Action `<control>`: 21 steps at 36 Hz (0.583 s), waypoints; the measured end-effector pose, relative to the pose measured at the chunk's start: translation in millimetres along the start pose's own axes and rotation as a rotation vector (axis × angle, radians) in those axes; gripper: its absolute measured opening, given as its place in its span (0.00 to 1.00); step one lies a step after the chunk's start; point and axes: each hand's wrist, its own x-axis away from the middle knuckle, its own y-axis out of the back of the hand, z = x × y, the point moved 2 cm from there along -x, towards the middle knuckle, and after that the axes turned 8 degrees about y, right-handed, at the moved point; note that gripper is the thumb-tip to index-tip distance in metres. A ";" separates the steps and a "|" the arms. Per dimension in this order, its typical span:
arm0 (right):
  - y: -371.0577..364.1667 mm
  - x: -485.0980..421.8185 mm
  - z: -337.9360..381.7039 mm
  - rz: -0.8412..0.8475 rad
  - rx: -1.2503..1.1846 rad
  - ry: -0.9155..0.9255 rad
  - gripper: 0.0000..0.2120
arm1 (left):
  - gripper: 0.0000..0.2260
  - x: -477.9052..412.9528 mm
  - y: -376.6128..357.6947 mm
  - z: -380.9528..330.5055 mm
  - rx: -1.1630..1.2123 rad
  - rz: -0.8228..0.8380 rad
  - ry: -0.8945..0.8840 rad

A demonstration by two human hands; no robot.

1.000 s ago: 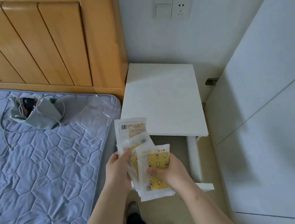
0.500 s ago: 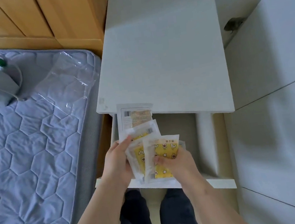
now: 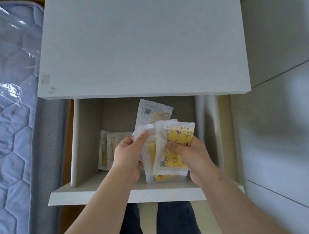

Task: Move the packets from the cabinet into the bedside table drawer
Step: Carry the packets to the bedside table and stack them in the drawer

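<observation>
Over the open drawer (image 3: 100,193): holding a fanned stack of packets (image 3: 179,139) between left hand (image 3: 129,157) and right hand (image 3: 191,157), both curled round its edges, likely to stop loose ones sliding. Hovering just right of other packets (image 3: 109,149) lying flat inside, presumably aiming for the bare floor.

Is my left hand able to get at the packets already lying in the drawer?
Probably not yet: the left hand is full, gripping the held stack with the right hand. The drawer is open and the lying packets sit uncovered just beside it.
</observation>
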 end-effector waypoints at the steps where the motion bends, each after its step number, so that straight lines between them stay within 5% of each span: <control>1: 0.1 -3.4 -1.2 0.001 0.005 -0.002 0.09 | 0.07 -2.7 -0.5 1.3 -0.013 -0.007 0.005; 11: 12.7 -34.0 -25.3 -0.166 -0.060 -0.026 0.09 | 0.07 -35.0 9.5 7.6 -0.134 -0.156 0.002; 21: 14.8 -70.3 -47.9 -0.279 0.010 -0.074 0.09 | 0.09 -76.8 -2.0 26.4 -0.533 -0.206 -0.042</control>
